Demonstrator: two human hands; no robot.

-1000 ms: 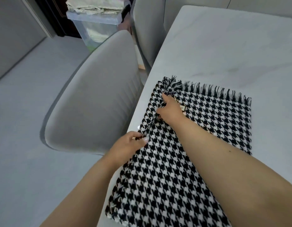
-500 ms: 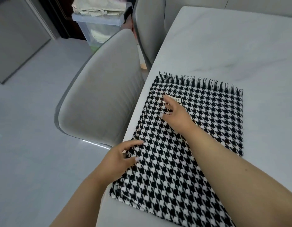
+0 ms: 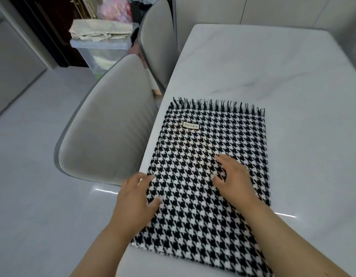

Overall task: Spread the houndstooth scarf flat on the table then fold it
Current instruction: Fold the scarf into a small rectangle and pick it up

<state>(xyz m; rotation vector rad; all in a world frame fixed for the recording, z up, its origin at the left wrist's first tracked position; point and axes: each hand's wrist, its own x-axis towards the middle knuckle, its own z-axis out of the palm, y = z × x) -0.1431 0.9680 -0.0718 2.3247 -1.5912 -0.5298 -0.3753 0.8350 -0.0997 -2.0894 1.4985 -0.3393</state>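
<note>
Head view: houndstooth scarf [image 3: 209, 166] flat along the left edge of the tabletop [image 3: 293, 80], fringe far. Left hand [image 3: 137, 198] and right hand [image 3: 233, 180] spread open, palms down, grasping nothing. Smooth outward evenly, then fold edge to edge.

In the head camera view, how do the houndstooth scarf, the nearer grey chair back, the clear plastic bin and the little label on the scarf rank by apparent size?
Largest to smallest, as they look:
1. Black-and-white houndstooth scarf
2. Nearer grey upholstered chair back, close to the scarf, so that order is unsure
3. Clear plastic storage bin, farther away, so it may look smaller than it is
4. Small beige label
</note>
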